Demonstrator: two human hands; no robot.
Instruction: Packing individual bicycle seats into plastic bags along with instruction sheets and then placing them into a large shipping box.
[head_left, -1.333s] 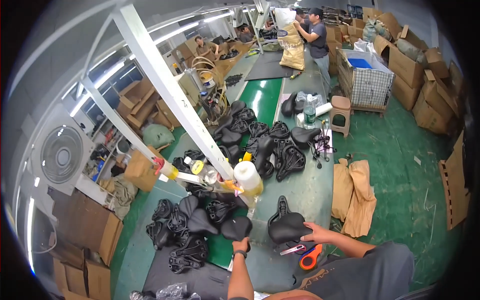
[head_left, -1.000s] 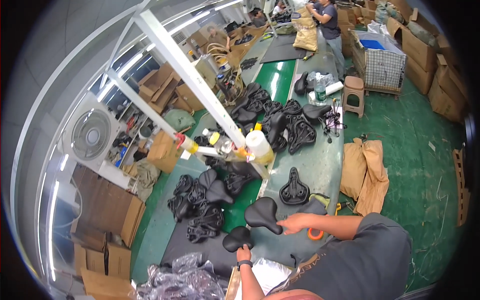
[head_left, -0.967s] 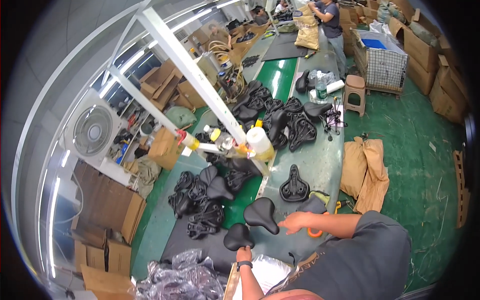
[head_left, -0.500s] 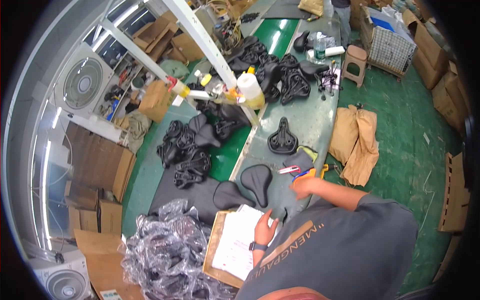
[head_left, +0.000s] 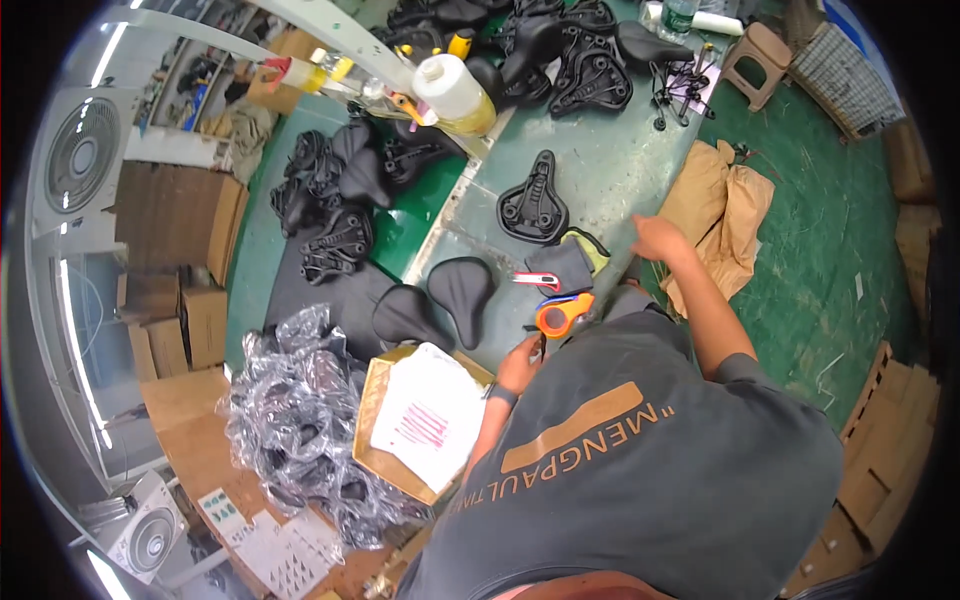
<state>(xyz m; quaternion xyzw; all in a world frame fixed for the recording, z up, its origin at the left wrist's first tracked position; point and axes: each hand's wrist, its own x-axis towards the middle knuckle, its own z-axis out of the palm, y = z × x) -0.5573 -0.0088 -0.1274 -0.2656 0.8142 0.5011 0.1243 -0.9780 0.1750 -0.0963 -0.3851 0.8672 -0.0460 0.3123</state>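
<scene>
My left hand point(head_left: 520, 366) is at the bench's near edge, beside a box point(head_left: 376, 440) holding a stack of white sheets point(head_left: 430, 385). Its fingers close around a small dark thing that I cannot make out. My right hand point(head_left: 660, 240) reaches over the bench's right edge, fingers partly extended, with nothing visible in it. Between the hands lie an orange tape dispenser point(head_left: 562, 318), a red-and-white utility knife point(head_left: 537, 280) and a dark grey cloth piece with yellow-green trim point(head_left: 572, 262). A black bicycle saddle point(head_left: 533, 208) rests underside up; two smooth saddles point(head_left: 462, 292) lie nearer left.
Plastic-wrapped saddles point(head_left: 300, 430) are heaped at the lower left. More black saddles point(head_left: 340, 185) pile up across the green belt point(head_left: 425, 215). A white post and a yellowish bottle point(head_left: 452, 95) stand behind. Brown paper sacks point(head_left: 715, 215) and a stool point(head_left: 757, 65) are on the right.
My right hand has left the orange tape dispenser and moved farther out along the bench edge. My left hand has shifted off the white sheets to the small dark thing. The view has shifted.
</scene>
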